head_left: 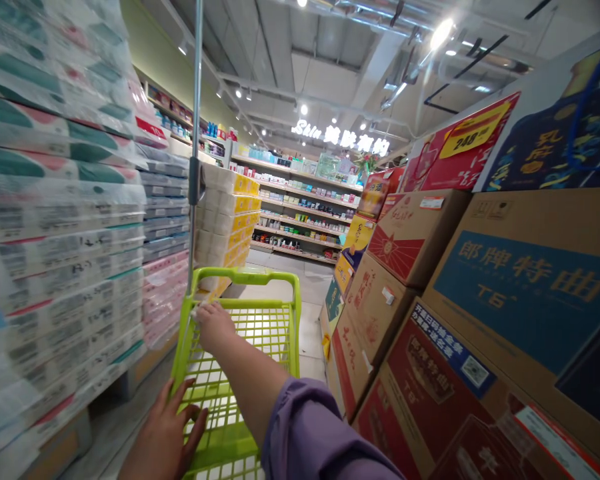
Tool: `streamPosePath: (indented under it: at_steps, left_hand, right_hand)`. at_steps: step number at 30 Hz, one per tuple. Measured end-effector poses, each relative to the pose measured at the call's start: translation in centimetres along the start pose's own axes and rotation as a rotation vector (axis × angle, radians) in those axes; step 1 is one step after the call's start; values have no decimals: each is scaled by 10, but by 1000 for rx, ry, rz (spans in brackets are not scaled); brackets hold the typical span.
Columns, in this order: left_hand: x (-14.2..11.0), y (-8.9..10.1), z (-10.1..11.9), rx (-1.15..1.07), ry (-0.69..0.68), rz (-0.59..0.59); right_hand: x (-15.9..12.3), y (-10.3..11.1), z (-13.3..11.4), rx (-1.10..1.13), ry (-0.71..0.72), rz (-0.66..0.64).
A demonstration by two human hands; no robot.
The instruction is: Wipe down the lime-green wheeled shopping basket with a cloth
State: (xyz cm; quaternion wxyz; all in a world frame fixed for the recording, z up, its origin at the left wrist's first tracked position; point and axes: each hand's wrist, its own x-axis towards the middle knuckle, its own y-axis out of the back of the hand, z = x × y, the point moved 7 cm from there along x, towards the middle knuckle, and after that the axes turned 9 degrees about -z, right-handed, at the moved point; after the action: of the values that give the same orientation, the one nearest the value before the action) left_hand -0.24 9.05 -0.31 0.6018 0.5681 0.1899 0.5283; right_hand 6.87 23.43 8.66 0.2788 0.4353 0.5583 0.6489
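A lime-green plastic shopping cart (pixel 247 303) with a grid-like basket stands right in front of me. My right hand (pixel 216 327), below a purple sleeve, reaches across to its far left corner. The fingers there look closed around something small and whitish that I cannot make out. Beside them a thin metal pole (pixel 196 100) with a dark joint rises along the cart's left side. Lower left, my left hand (pixel 167 430) has its fingers apart, at the cart's left side; whether it touches the rim is unclear.
Wrapped packs of tissue paper (pixel 75 233) are piled high along the left. Stacked cardboard cartons (pixel 520 273) line the right side. A pale tiled aisle (pixel 310 313) runs between them towards shelves of small goods (pixel 300 207) at the back.
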Motion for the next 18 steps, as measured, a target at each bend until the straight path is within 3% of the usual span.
streamPosePath:
  at_steps: [4, 7, 12, 15, 18]
  left_hand:
    - [2, -2, -1, 15, -37, -15]
    - [5, 3, 2, 41, -61, -8]
    - [1, 22, 35, 110, -191, -81]
    - [-2, 36, 43, 74, -69, -68]
    - [-4, 35, 43, 24, 27, -110]
  right_hand:
    - [-23, -14, -7, 65, -23, -9]
    - [-44, -11, -11, 74, 12, -25]
    - [-93, 2, -21, 129, 15, -64]
    - [-130, 8, -27, 191, 3, -100]
    - [-169, 8, -31, 234, 27, -115]
